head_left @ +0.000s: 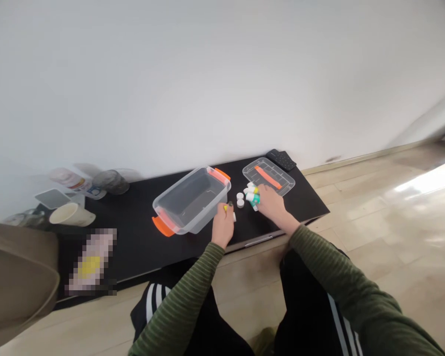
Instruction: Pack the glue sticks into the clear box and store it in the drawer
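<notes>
My left hand (223,227) is closed around a small item (226,207) with yellow, dark and white parts; its kind is too small to make out. It is beside the near right side of a clear plastic box (187,230), which has orange handles and no lid on. My right hand (272,203) is closed over several small white tubes or bottles (252,198) with green and yellow labels, partly hidden by the fingers. Between the hands, two small white round caps or jars (240,203) sit on the black table.
A clear lid (248,170) with an orange strip lies behind my right hand, near a black dotted object (282,158). Along the black table (137,227) on the left are a paper cup (72,215), a bottle (70,179) and a dark rounded container (113,181). A wall runs behind.
</notes>
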### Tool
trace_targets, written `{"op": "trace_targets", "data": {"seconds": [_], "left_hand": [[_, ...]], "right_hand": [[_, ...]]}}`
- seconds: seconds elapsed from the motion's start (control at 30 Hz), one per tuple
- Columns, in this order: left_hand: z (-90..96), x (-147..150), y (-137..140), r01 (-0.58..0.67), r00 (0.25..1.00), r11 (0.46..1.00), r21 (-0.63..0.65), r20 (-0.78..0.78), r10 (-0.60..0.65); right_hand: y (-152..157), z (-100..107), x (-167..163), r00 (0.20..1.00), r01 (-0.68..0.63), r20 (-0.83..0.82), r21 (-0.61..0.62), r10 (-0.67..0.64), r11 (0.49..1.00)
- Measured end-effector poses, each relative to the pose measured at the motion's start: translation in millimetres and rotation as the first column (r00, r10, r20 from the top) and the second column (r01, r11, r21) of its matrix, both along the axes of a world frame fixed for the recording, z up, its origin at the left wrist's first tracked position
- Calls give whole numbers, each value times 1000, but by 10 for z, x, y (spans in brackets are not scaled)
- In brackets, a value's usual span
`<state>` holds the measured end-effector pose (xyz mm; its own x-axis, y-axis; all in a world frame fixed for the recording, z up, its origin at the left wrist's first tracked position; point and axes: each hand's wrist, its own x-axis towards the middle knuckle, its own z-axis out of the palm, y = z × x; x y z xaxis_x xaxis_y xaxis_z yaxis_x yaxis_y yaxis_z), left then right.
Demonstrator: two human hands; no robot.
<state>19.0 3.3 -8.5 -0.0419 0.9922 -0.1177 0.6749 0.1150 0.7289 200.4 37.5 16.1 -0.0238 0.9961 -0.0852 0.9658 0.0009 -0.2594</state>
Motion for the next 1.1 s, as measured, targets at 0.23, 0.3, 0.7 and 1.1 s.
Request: {"op": "trace_targets", "data": {"seconds": [0.23, 0.3, 0.7, 1.1], "left_hand": [[-120, 270, 128, 355, 713, 935, 4, -648, -268], [-195, 310, 206, 365, 670, 931, -8, -692, -268], [-334, 362, 392, 316, 772, 946, 73, -599, -212], [-468, 191, 357, 277, 926, 932, 233, -323, -194]], "right_hand": [[418, -216, 194, 966, 218, -108, -134, -233, 967], [449, -257, 157, 964, 233, -100, -141, -248, 962], [532, -363, 13, 971, 214, -98, -32, -216, 976], [452, -299, 117, 991, 120, -34, -142, -126, 983]]}}
